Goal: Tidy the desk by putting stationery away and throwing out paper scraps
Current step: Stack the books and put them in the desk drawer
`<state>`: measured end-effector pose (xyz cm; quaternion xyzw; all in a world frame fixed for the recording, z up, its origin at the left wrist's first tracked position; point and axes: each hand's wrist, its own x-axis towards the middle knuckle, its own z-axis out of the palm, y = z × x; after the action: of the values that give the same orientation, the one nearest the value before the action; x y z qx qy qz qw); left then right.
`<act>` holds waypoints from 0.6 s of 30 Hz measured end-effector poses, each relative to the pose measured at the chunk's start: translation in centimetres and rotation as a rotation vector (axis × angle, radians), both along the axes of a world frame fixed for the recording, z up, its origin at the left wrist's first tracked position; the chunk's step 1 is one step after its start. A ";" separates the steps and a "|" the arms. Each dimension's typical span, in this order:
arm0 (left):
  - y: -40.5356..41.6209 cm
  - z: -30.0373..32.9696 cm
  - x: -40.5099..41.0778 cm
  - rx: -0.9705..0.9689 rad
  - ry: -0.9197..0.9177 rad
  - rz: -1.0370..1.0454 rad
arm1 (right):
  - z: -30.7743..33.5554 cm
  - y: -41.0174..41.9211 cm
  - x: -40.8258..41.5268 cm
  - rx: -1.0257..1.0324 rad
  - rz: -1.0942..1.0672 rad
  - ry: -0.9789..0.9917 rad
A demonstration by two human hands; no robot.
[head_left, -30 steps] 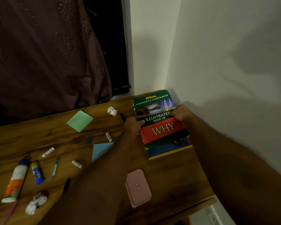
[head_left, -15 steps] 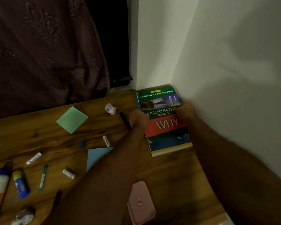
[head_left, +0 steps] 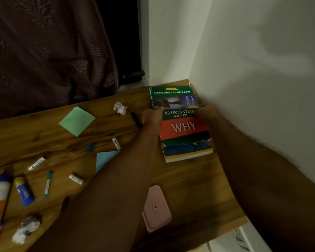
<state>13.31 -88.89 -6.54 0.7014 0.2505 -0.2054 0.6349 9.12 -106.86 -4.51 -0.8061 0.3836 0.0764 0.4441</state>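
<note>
Hands (two) grip one book.

A wooden bench fills a dim corner between white walls. Beyond the fingers to their left, a dark patterned curtain hangs beside a black gap.

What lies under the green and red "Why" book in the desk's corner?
Under the "Why" book lies a second book, blue-covered with a yellow edge, jutting out at the near end. Its title and whatever else is beneath are covered. Both hands, left hand and right hand, grip the stack.
</note>
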 end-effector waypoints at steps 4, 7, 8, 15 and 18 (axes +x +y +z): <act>-0.6 1.7 -1.4 -0.104 -0.009 -0.029 | 0.3 -0.1 -1.8 0.137 -0.051 -0.033; -0.3 3.0 -2.6 -0.164 -0.018 -0.023 | 0.8 0.0 -3.3 0.216 -0.055 -0.087; -0.1 3.4 -3.1 -0.189 -0.013 -0.018 | 1.3 0.2 -3.9 0.245 -0.053 -0.140; 0.6 4.5 -9.1 -0.429 0.029 0.024 | 7.0 0.6 -9.1 0.294 0.143 -0.052; 0.1 4.4 -11.7 -0.440 0.027 0.040 | 6.5 -0.5 -11.6 0.307 0.134 -0.122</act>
<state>1.61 -88.81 -2.11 0.5382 0.2219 -0.2518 0.7732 -2.45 -107.32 2.03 -0.7556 0.2850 0.1144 0.5785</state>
